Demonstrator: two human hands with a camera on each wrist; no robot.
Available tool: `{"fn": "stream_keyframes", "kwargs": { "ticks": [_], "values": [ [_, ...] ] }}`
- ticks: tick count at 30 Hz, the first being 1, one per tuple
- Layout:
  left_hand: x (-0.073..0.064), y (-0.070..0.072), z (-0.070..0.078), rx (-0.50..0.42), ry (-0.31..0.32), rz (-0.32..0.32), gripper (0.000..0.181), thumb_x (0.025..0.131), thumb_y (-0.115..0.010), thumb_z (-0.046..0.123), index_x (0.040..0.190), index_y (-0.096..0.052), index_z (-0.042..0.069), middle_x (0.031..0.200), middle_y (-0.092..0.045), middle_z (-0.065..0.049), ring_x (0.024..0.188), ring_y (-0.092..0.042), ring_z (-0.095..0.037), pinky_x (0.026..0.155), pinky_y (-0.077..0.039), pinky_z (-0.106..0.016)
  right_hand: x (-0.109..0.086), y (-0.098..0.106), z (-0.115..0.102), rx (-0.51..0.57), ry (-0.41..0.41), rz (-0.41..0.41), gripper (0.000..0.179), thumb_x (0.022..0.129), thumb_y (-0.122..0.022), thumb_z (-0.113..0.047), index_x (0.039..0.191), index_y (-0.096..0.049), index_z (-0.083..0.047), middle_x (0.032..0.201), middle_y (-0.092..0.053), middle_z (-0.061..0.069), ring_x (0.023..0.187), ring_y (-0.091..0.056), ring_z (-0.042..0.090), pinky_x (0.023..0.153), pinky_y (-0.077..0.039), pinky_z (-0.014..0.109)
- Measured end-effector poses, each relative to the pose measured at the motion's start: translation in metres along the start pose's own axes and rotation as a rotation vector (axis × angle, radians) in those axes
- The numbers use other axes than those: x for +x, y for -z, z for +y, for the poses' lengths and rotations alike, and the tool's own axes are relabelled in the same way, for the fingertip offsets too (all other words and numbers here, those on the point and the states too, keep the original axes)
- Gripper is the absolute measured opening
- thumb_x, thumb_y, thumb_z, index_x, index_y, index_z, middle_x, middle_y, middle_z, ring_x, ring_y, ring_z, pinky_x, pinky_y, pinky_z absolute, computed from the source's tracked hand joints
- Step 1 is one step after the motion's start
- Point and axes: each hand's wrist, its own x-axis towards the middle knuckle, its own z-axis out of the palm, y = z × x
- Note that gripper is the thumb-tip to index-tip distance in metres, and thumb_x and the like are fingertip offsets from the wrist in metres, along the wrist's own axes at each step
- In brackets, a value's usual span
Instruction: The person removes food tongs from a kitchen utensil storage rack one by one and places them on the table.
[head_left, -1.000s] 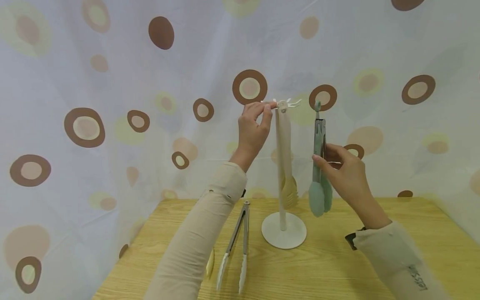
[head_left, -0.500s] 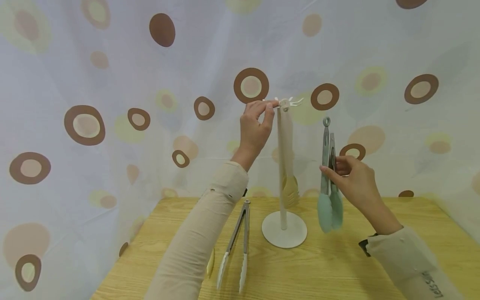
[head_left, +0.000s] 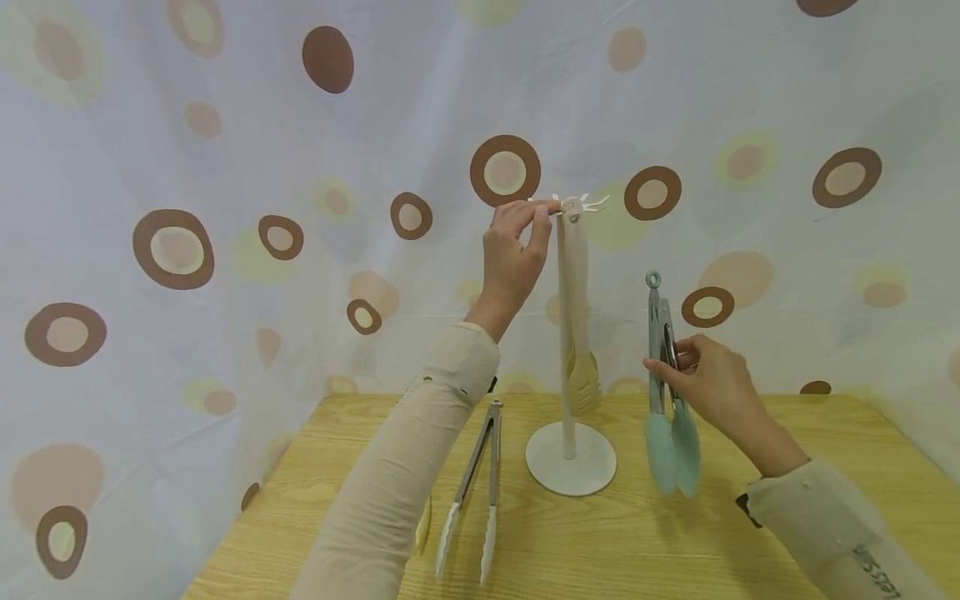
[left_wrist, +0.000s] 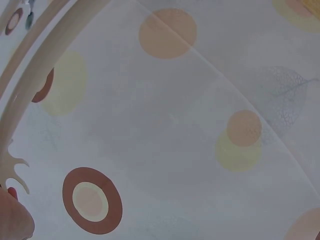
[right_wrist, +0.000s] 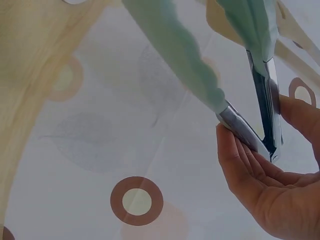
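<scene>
My left hand (head_left: 513,254) pinches a hook at the top of a white utensil stand (head_left: 567,433). In the left wrist view only a fingertip (left_wrist: 15,220) shows, beside the stand's prongs (left_wrist: 15,167). A pale-handled slotted utensil with a yellowish head (head_left: 583,383) hangs from the stand. Right of it, my right hand (head_left: 708,379) holds green-tipped tongs (head_left: 662,450) upright above the table, tips down and ring at the top. Seen from the right wrist, the thumb and fingers (right_wrist: 240,175) grip the two metal arms of the tongs, whose green heads are spread apart.
Metal tongs with white tips (head_left: 487,500) lie spread on the wooden table (head_left: 637,550), left of the stand's base. A yellowish object (head_left: 423,525) is partly hidden behind my left sleeve. A curtain with dots (head_left: 405,108) hangs behind the table.
My right hand has moved down and rightward, away from the stand, with the green tongs; their arms have spread apart. My left hand stays at the stand's top.
</scene>
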Motion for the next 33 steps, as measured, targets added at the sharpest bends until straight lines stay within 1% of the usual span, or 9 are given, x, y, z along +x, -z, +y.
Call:
{"fn": "stream_keyframes", "kwargs": {
  "ticks": [4,7,11,14,22,28,33],
  "values": [
    [0.0,0.0,-0.001,0.004,0.0,0.002,0.027,0.095,-0.049,0.009,0.101,-0.074,0.001,0.103,-0.072,-0.009,0.106,-0.058,-0.022,0.097,-0.037,-0.017,-0.001,-0.007,0.011,-0.017,-0.034,-0.071,0.062,0.093,-0.061,-0.041,0.114,-0.052,0.016,0.096,-0.064,0.03,0.079,-0.064,0.036,0.061,-0.054,0.043],
    [0.001,0.0,-0.001,0.007,0.0,0.002,0.027,0.095,-0.049,0.009,0.101,-0.074,0.001,0.103,-0.072,-0.009,0.106,-0.058,-0.022,0.097,-0.037,-0.017,-0.003,-0.014,0.019,-0.025,-0.05,-0.111,0.06,0.093,-0.062,-0.039,0.11,-0.052,0.017,0.092,-0.064,0.027,0.072,-0.064,0.031,0.058,-0.052,0.04],
    [0.001,0.0,-0.002,0.003,0.01,-0.001,0.028,0.095,-0.048,0.01,0.102,-0.074,0.002,0.103,-0.072,-0.008,0.106,-0.057,-0.021,0.097,-0.037,-0.017,-0.007,-0.022,0.029,-0.04,-0.051,-0.139,0.052,0.093,-0.064,-0.034,0.104,-0.053,0.016,0.085,-0.063,0.022,0.066,-0.06,0.022,0.054,-0.049,0.035],
    [0.0,0.0,-0.001,0.0,0.025,-0.003,0.028,0.095,-0.048,0.011,0.102,-0.074,0.003,0.103,-0.072,-0.007,0.107,-0.057,-0.019,0.096,-0.037,-0.016,-0.01,-0.028,0.034,-0.048,-0.053,-0.154,0.048,0.093,-0.064,-0.031,0.101,-0.053,0.015,0.081,-0.061,0.018,0.062,-0.056,0.019,0.052,-0.047,0.033],
    [-0.001,0.0,-0.001,-0.003,0.036,-0.007,0.028,0.095,-0.048,0.012,0.102,-0.074,0.004,0.104,-0.072,-0.006,0.107,-0.056,-0.018,0.096,-0.036,-0.016,-0.016,-0.039,0.043,-0.051,-0.086,-0.205,0.042,0.091,-0.066,-0.028,0.095,-0.053,0.012,0.076,-0.061,0.015,0.058,-0.053,0.017,0.05,-0.045,0.032],
    [-0.001,-0.001,-0.002,0.003,0.025,0.001,0.028,0.095,-0.048,0.012,0.102,-0.074,0.003,0.104,-0.072,-0.006,0.106,-0.057,-0.019,0.096,-0.037,-0.016,-0.019,-0.046,0.051,-0.063,-0.085,-0.232,0.039,0.09,-0.067,-0.027,0.088,-0.053,0.01,0.073,-0.061,0.013,0.057,-0.051,0.018,0.05,-0.043,0.032],
    [-0.001,-0.001,-0.003,0.0,0.023,0.007,0.028,0.095,-0.049,0.011,0.101,-0.075,0.003,0.103,-0.072,-0.006,0.106,-0.057,-0.018,0.096,-0.037,-0.016,-0.022,-0.052,0.057,-0.065,-0.079,-0.247,0.036,0.089,-0.068,-0.025,0.083,-0.053,0.006,0.069,-0.058,0.009,0.056,-0.049,0.017,0.049,-0.042,0.031]
  ]
}}
